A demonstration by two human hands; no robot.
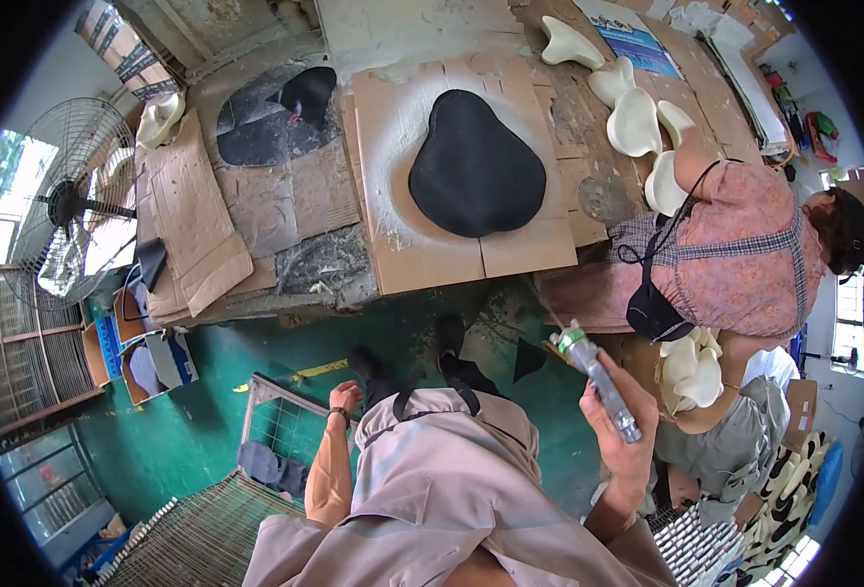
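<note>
No text is legible; print on the blue sheet (637, 49) is too small.

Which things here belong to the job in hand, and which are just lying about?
Likely part of the job:
- grey tool, held in the right hand
- black pad
- cardboard under the pad

Apparently just about:
- fan, at left
- black piece, left on the bench
- boxes below the bench

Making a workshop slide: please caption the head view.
The right hand grips a grey, green-ringed tool; on the worktable, a black rounded pad lies on cardboard.
</note>
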